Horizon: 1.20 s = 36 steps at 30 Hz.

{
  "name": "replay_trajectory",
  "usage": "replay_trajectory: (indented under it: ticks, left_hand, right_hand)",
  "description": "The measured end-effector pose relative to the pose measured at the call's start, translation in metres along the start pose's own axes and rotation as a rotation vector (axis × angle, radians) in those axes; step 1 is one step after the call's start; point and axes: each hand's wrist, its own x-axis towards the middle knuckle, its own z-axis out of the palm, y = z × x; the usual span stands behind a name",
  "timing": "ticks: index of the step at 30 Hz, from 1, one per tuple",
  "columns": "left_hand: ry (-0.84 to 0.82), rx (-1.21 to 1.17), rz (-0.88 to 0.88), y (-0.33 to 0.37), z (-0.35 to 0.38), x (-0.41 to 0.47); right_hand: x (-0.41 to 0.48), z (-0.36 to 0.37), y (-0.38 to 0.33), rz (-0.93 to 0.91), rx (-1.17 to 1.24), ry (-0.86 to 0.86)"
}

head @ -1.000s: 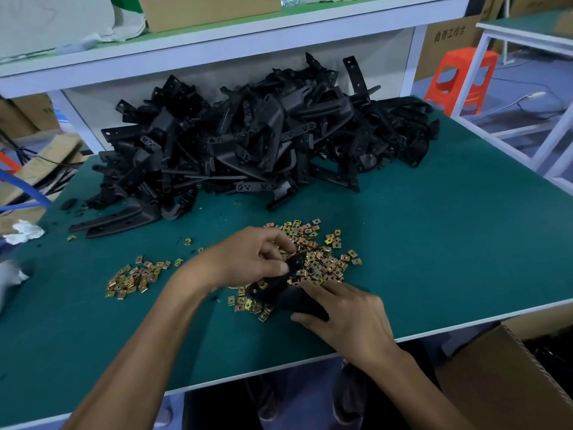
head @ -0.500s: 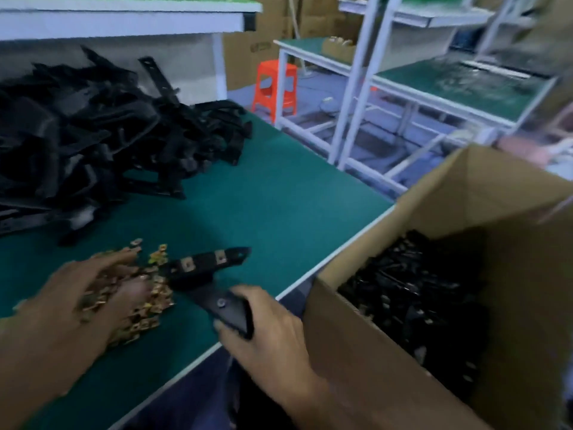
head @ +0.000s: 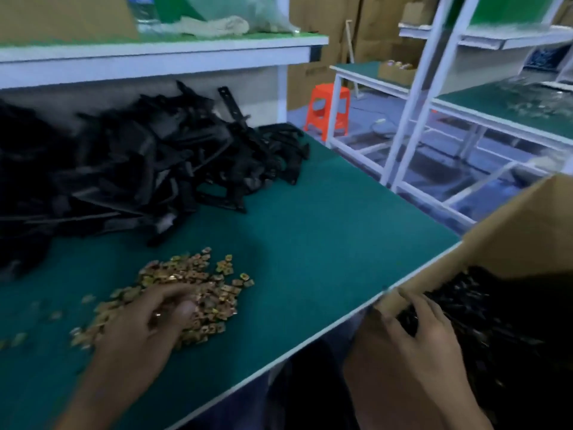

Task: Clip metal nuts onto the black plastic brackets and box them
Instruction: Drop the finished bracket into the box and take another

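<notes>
Left hand (head: 139, 330): palm down on the near side of the metal nuts (head: 198, 274), fingers curled into the pile. Blur hides whether it pinches one.
Right hand (head: 428, 346): at the near-left rim of the cardboard box (head: 511, 231), fingers spread and loose above the boxed brackets (head: 496, 321), gripping nothing.
Nuts: scattered heap on the green tabletop (head: 310, 228), near left.
Loose black brackets (head: 124, 169): large heap at far left.
Orange stool (head: 328, 110) on the floor beyond the tabletop.
</notes>
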Motion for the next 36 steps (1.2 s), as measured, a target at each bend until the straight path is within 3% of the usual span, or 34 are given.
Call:
replay_trajectory:
  ticks: [1, 4, 8, 12, 16, 20, 24, 26, 30, 33, 36]
  left_hand:
    - [-0.042, -0.071, -0.008, -0.004, -0.005, -0.005]
    - [0.083, -0.14, -0.049, -0.026, -0.015, -0.007]
    - [0.124, -0.138, -0.1, -0.037, -0.026, -0.021]
    - [0.179, -0.151, -0.144, -0.052, -0.037, -0.029]
    - [0.196, -0.144, -0.214, -0.057, -0.046, -0.034]
    - [0.18, -0.139, -0.238, -0.062, -0.049, -0.032]
    - [0.146, -0.17, -0.201, -0.059, -0.044, -0.031]
    - [0.107, -0.172, -0.193, -0.058, -0.04, -0.03]
    - [0.081, -0.062, -0.148, -0.059, -0.029, -0.027]
    - [0.114, 0.06, -0.077, -0.058, -0.016, -0.017]
    - [0.166, 0.227, 0.045, -0.053, 0.001, 0.009]
  right_hand:
    - [0.006, 0.012, -0.023, -0.085, 0.042, 0.001]
    - [0.034, 0.046, -0.099, -0.347, 0.166, -0.1]
    - [0.085, 0.099, -0.205, -0.53, 0.204, -0.319]
    - [0.146, 0.139, -0.278, -0.35, 0.314, -0.1]
    - [0.202, 0.159, -0.309, -0.013, 0.446, -0.255]
    - [0.216, 0.169, -0.31, 0.12, 0.595, -0.38]
    - [0.199, 0.159, -0.278, 0.019, 0.636, -0.551]
    - [0.184, 0.149, -0.253, -0.035, 0.599, -0.523]
    - [0.155, 0.11, -0.212, -0.234, 0.477, -0.284]
    - [0.113, 0.09, -0.188, -0.272, 0.629, -0.382]
    - [0.063, 0.091, -0.168, -0.338, 0.539, -0.471]
